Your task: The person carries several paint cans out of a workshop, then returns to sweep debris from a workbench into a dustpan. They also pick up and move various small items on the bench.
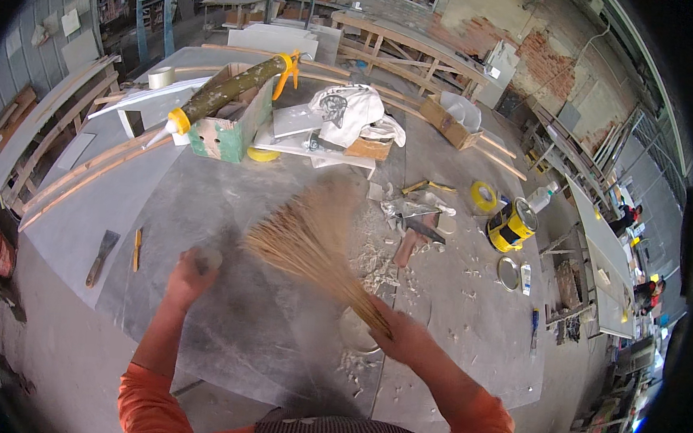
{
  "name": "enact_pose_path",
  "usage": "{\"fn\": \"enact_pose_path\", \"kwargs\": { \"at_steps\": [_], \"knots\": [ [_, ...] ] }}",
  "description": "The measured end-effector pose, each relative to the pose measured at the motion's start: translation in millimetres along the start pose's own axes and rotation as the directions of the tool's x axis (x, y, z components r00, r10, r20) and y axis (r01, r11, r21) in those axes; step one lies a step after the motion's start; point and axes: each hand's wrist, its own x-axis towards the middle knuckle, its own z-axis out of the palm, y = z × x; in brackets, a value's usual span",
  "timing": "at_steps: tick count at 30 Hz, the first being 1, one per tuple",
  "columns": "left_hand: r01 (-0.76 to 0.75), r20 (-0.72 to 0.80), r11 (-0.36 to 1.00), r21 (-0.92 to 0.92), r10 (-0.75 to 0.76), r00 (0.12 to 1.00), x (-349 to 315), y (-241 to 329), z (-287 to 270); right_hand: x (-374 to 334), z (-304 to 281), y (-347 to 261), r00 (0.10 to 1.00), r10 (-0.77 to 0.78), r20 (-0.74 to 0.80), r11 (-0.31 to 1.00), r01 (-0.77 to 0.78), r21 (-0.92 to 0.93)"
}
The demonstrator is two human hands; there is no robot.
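A straw hand broom slants across the middle of the grey tabletop, its bristles fanned out and slightly blurred. My right hand is wrapped round its narrow handle end. Beside the bristles, to the left, my left hand is closed low over the table on a small, roundish, pale grey thing whose kind I cannot make out. White shavings and scraps lie right of the broom. Among them rest a tool with a reddish-brown handle and some crumpled clear plastic.
A caulking gun lies across a green-sided box at the back left. White cloth covers boards there. On the right stand yellow tape, a yellow-black can and a bottle. A scraper and a yellow knife lie left.
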Motion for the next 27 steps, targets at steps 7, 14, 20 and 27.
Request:
{"fn": "enact_pose_path", "kwargs": {
  "at_steps": [7, 14, 20, 27],
  "knots": [
    [-0.049, -0.007, 0.995, 0.083, 0.049, 0.999, -5.8, 10.1, 16.9, 161.6, 31.6, -0.7, 0.945, -0.287, -0.155, 0.955, 0.27, -0.121],
    [-0.033, -0.033, 0.999, 0.022, 0.034, 0.999, -20.8, 2.7, 8.9, 151.5, 27.7, 19.8, 0.986, -0.152, -0.067, 0.983, 0.158, 0.093],
    [-0.111, -0.093, 0.994, 0.007, 0.111, 0.989, -21.5, -6.2, 4.0, 6.3, 1.6, 26.0, 0.998, 0.011, -0.058, 0.992, -0.003, 0.127],
    [-0.082, -0.081, 0.996, 0.034, 0.085, 0.993, -25.7, -4.6, -2.3, 46.0, -3.4, 15.2, 0.992, -0.123, -0.041, 0.991, 0.125, 0.049]
  ]
}}
